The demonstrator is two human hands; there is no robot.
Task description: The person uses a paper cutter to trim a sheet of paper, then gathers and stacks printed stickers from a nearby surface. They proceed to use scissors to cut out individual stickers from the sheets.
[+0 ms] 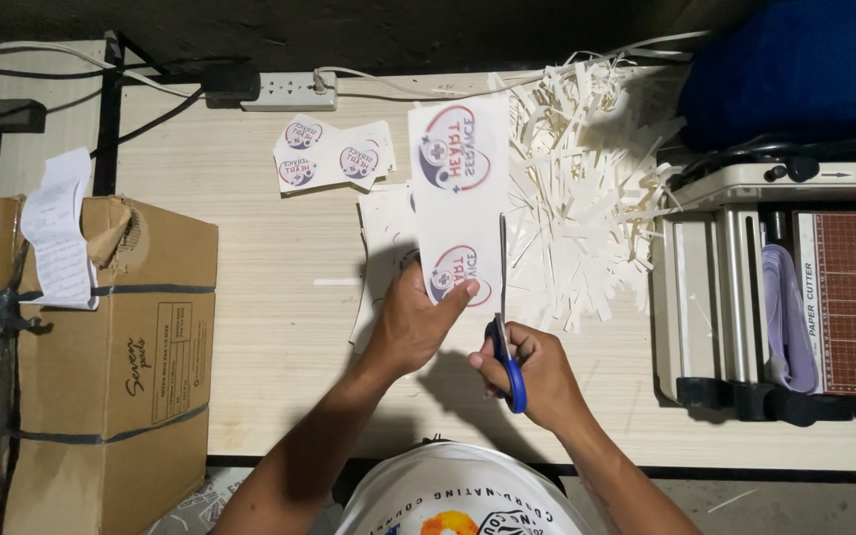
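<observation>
The left hand (416, 322) pinches the near end of a printed paper strip (458, 188) above the counter (279, 297). The right hand (537, 372) grips blue-handled scissors (503, 297), blades shut along the strip's right edge. Paper scraps (577, 198) lie right.

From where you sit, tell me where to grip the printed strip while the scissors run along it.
Grip the printed strip at its near left edge, coming from the left, as the left hand does. The strip is long and narrow, and the scissors in the right hand run up its right edge, so the left side likely keeps fingers away from the blades.
</observation>
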